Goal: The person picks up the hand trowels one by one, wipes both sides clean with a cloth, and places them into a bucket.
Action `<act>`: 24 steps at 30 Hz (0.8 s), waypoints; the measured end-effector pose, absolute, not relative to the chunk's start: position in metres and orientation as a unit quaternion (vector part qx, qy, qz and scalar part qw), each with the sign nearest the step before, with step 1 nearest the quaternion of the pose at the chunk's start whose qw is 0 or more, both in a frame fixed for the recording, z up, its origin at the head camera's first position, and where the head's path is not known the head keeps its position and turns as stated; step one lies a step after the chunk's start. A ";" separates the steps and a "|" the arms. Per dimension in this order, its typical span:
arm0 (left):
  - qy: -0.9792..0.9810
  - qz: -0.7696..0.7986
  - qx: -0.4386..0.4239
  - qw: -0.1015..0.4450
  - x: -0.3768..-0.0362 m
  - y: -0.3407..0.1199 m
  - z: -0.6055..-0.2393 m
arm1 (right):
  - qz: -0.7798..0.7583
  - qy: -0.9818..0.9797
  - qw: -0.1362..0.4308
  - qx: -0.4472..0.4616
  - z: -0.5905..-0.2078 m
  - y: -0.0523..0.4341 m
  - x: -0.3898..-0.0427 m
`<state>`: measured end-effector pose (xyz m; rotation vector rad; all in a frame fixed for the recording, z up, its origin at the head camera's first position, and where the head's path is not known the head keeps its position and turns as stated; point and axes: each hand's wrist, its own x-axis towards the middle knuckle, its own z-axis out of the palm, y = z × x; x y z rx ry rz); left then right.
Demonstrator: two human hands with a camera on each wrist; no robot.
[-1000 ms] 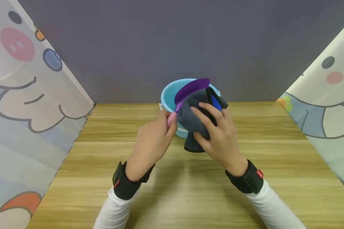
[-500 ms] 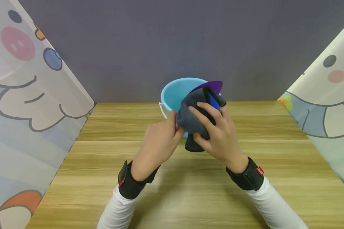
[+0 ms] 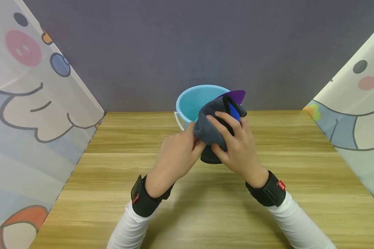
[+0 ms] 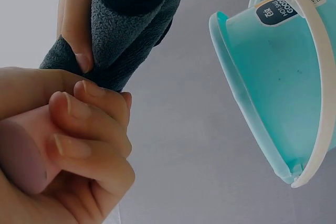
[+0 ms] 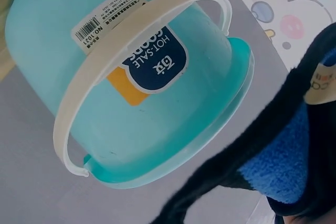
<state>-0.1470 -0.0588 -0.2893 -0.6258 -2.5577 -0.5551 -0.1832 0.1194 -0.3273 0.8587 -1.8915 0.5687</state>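
Hands working a purple spatula inside a grey cloth, above a wooden table (image 3: 118, 166). The right hand (image 3: 237, 145) was wrapped round the grey cloth (image 3: 210, 129), fingers spread over its top and thumb curled beneath; a blue inner face and black edging of the cloth (image 5: 286, 166) showed in the right wrist view. The left hand (image 3: 174, 157) was clenched round a pale pink handle (image 4: 23, 150), with its fingertips (image 4: 92, 90) touching the lower edge of the cloth (image 4: 131, 30). Only the tip of the purple blade (image 3: 235, 95) stood out past the far side of the cloth; the rest was covered, so the blade lay within the folds, held in the air over the near rim of the bucket. The light blue bucket (image 3: 191, 100) stood upright at the back of the table, just behind both hands, its white handle (image 5: 121, 61) hanging down at the side and a printed label on its wall. Its inside showed no contents as far as could be seen. Cartoon-printed curtains (image 3: 34, 103) closed the scene on either side, with a plain grey wall (image 3: 187, 45) behind.

Judged from these views, the wiping was in mid-course: most of the blade was enclosed, the tip was uncovered, and neither spatula nor cloth had been set down.
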 end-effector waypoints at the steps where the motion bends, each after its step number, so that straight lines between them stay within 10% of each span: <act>1: -0.926 -0.199 -0.228 0.225 -0.147 -0.059 -0.290 | 0.232 -0.774 0.473 0.350 -0.328 0.120 -0.183; 24: -0.922 -0.189 -0.243 0.234 -0.147 -0.056 -0.290 | 0.217 -0.774 0.487 0.342 -0.327 0.124 -0.184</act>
